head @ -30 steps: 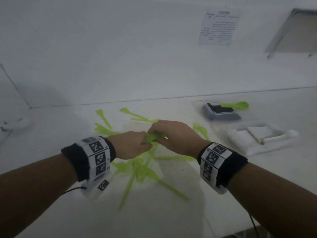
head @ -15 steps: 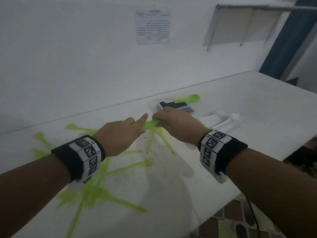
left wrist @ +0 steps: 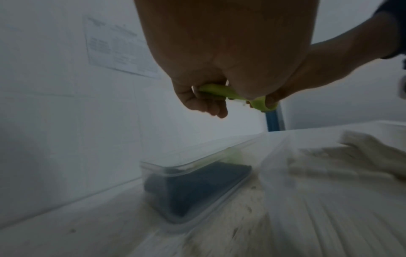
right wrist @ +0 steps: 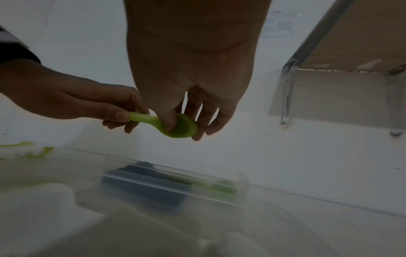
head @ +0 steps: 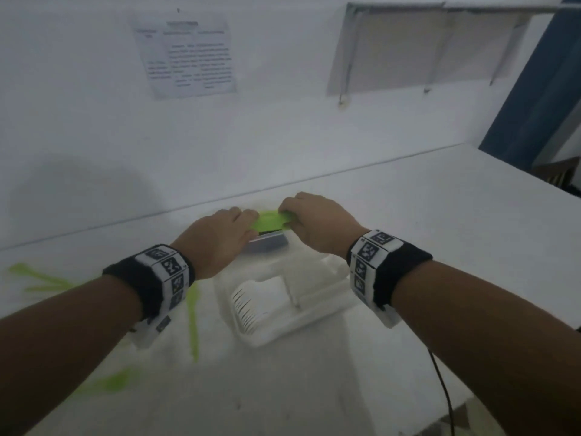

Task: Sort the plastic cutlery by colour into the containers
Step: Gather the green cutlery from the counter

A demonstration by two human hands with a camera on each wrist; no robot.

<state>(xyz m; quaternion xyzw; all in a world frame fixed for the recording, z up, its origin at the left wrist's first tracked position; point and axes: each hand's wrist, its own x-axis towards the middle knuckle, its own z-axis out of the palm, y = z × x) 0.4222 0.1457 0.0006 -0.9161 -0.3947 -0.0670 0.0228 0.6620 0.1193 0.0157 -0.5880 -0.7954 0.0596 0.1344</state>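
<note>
Green spoon (right wrist: 178, 126) pinched by left hand (head: 217, 243) and right hand (head: 317, 228); clear container (left wrist: 197, 182) beneath blurred, contents indistinct.

Right hand (right wrist: 193, 73) pinches bowl of lime-green plastic spoon (right wrist: 175, 126); left hand (right wrist: 72, 102), at 9 o'clock, pinches handle; clear rectangular plastic container (right wrist: 175, 182) below.

White wall (head: 283, 127), taped paper notice (head: 188, 55), wall shelf (head: 440, 45)
</note>
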